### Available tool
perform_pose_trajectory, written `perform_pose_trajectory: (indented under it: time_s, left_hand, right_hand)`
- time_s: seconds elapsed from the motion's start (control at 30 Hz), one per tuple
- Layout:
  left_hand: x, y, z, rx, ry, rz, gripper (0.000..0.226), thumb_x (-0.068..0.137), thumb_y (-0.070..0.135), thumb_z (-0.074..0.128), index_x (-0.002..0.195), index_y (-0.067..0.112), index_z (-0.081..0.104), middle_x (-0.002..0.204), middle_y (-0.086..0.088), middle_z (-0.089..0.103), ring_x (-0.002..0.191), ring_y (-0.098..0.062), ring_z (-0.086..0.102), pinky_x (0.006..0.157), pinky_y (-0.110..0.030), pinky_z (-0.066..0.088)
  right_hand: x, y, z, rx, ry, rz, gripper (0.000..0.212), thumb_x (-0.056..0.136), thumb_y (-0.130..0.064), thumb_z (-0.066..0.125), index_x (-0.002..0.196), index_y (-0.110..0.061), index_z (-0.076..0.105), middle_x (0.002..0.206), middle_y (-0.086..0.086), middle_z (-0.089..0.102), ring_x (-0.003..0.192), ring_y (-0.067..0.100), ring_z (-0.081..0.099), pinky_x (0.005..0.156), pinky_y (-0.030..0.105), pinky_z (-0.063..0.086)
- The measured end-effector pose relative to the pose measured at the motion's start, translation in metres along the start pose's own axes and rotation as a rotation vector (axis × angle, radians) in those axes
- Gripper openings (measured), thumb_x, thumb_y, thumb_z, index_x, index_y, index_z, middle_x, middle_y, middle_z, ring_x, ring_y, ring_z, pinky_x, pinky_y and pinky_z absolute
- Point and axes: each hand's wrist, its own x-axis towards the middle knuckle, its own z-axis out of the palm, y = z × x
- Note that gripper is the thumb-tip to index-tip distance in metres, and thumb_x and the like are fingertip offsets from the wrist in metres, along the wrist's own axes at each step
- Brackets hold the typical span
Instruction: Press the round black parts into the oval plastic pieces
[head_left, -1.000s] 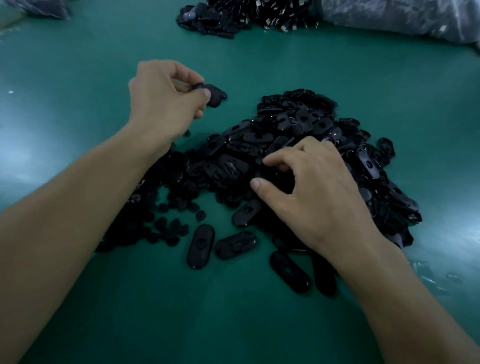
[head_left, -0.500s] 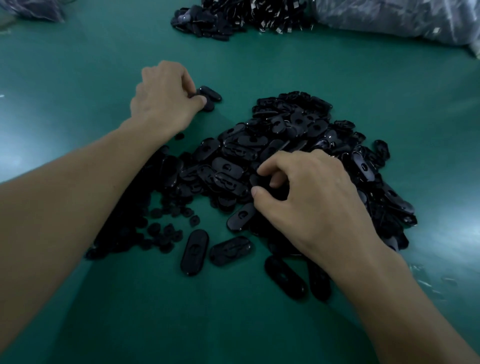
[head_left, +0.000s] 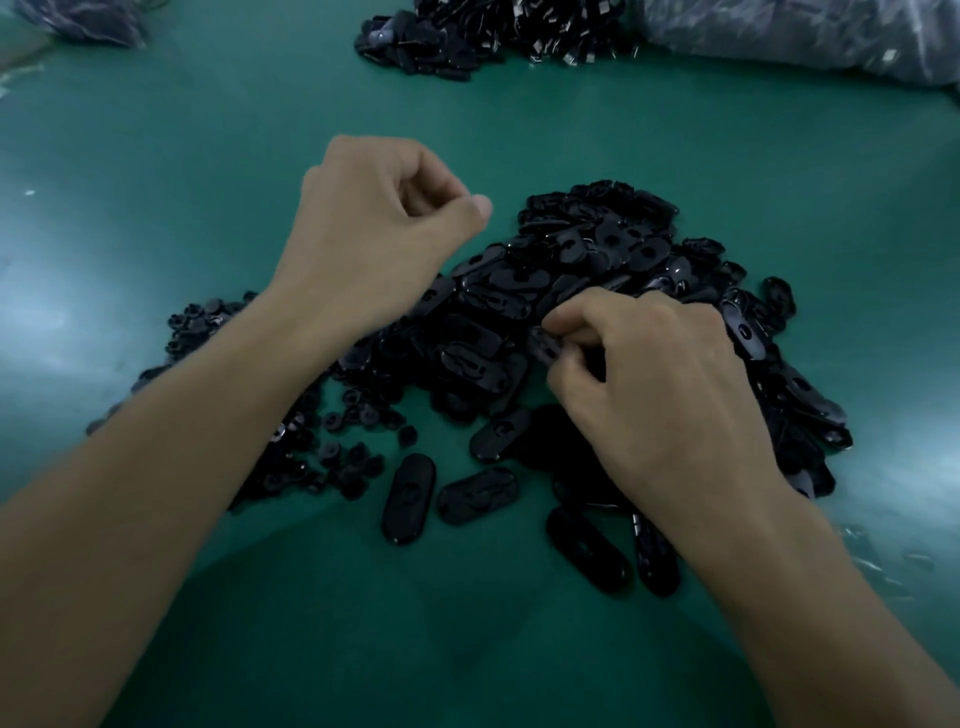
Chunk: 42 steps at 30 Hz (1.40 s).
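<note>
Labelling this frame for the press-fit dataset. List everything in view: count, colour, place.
table: one, green, under everything
oval plastic pieces: one big heap, too many to count, black, centre-right
loose oval pieces: at least five, black, flat on the table in front of the heap
round black parts: small heap, uncountable, black, left of the ovals, partly under the left forearm
far heap: one, black with pale glints, far edge, centre
plastic bag: one, greyish, far right
dark bundle: one, far left corner
small dark piece: one, blurred, type unclear, in the right hand's pinch
left hand: left of the heap, grip curled, nothing seen in it
right hand: over the heap, grip pinching
</note>
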Motion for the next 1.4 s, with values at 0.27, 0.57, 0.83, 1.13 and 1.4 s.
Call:
perform_pose_trajectory:
  time_s: [0.27, 0.57, 0.83, 1.13, 1.4]
  left_hand:
    - [-0.02, 0.001, -0.01, -0.14, -0.247, -0.154, 0.034, 0.09, 0.044, 0.069, 0.067, 0.02, 0.074, 0.059, -0.001, 0.071, 0.033, -0.006, 0.033, 0.034, -0.015, 0.029]
    - [-0.029, 0.008, 0.0, -0.233, -0.37, -0.231, 0.035, 0.091, 0.042, 0.065, 0.068, 0.02, 0.077, 0.063, -0.003, 0.073, 0.033, -0.006, 0.037, 0.034, -0.012, 0.027]
    - [-0.022, 0.001, -0.001, -0.367, -0.088, -0.237, 0.021, 0.103, 0.024, 0.055, 0.084, 0.016, 0.061, 0.071, 0.0, 0.075, 0.052, -0.01, 0.067, 0.037, -0.017, 0.041]
    - [-0.021, -0.001, 0.001, -0.363, -0.008, -0.186, 0.015, 0.098, 0.014, 0.062, 0.083, 0.019, 0.065, 0.065, 0.006, 0.069, 0.056, -0.005, 0.062, 0.049, -0.018, 0.05]
    - [-0.022, -0.005, 0.002, -0.307, 0.001, -0.129, 0.015, 0.097, 0.016, 0.063, 0.084, 0.021, 0.066, 0.07, 0.006, 0.07, 0.061, -0.003, 0.064, 0.054, -0.018, 0.053]
  right_hand:
    - [-0.001, 0.003, 0.01, 0.041, 0.235, -0.062, 0.012, 0.088, -0.014, 0.07, 0.097, -0.019, 0.075, 0.095, -0.003, 0.07, 0.095, 0.023, 0.058, 0.085, 0.039, 0.047]
    - [0.0, -0.008, 0.018, 0.156, 0.35, -0.098, 0.012, 0.087, -0.012, 0.071, 0.1, -0.013, 0.072, 0.096, -0.001, 0.066, 0.085, 0.014, 0.06, 0.071, 0.026, 0.048]
    - [-0.005, -0.023, 0.022, 0.159, -0.039, -0.226, 0.021, 0.084, -0.039, 0.075, 0.086, -0.019, 0.073, 0.086, -0.003, 0.055, 0.088, 0.018, 0.049, 0.076, 0.036, 0.044]
    - [-0.004, -0.034, 0.027, 0.09, -0.185, -0.263, 0.023, 0.085, -0.047, 0.072, 0.091, -0.026, 0.079, 0.087, -0.002, 0.053, 0.09, 0.02, 0.044, 0.08, 0.039, 0.044]
    - [-0.002, -0.033, 0.025, 0.089, -0.195, -0.325, 0.014, 0.094, -0.032, 0.066, 0.099, -0.021, 0.073, 0.096, -0.002, 0.055, 0.094, 0.019, 0.045, 0.084, 0.037, 0.044]
